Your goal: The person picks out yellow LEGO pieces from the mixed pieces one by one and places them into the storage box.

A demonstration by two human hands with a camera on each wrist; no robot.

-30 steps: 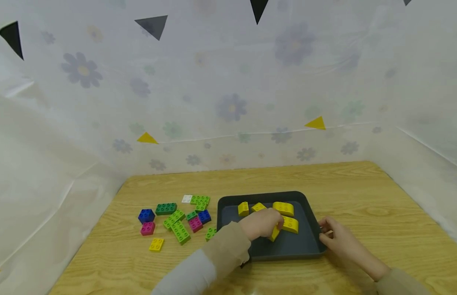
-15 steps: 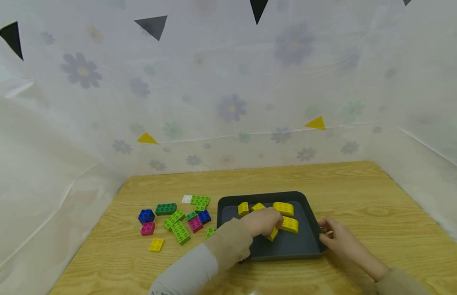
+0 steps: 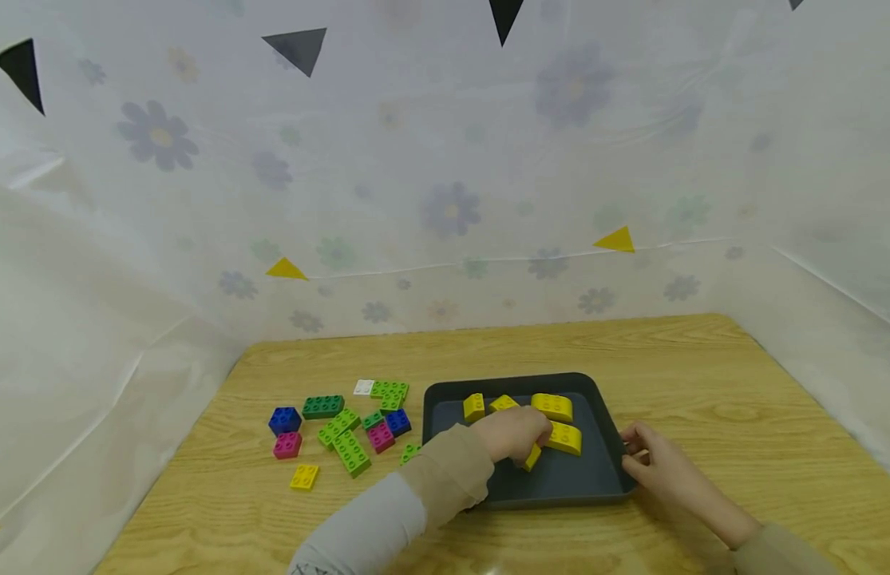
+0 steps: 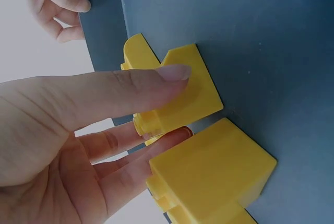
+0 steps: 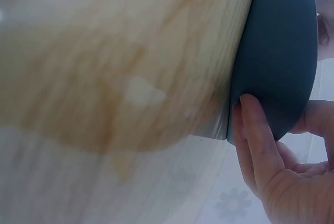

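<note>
My left hand [image 3: 508, 435] reaches into a dark grey tray [image 3: 581, 481]. It pinches a yellow toy brick [image 4: 201, 85] with a slanted edge, thumb on the near face and fingers behind. Below that brick in the left wrist view stands another yellow brick [image 4: 214, 172], close to the fingers. From the head, much of the pinched brick is hidden by the hand. A rounded yellow brick [image 3: 564, 438] lies just right of the fingertips. My right hand [image 3: 656, 463] grips the tray's right side, fingers against the outer wall [image 5: 276, 41] in the right wrist view.
Toward the back of the tray lie a long rounded yellow brick [image 3: 552, 406] and a small yellow brick [image 3: 474, 407]. Left of the tray, loose bricks spread over the wooden table [image 3: 222, 511], including green bricks [image 3: 352, 454], a blue brick [image 3: 285, 420] and a flat yellow brick [image 3: 304, 477].
The left hand, with the yellow brick beneath it, has shifted very slightly to the left. My right hand stays on the tray's side, and the tray has not moved.
</note>
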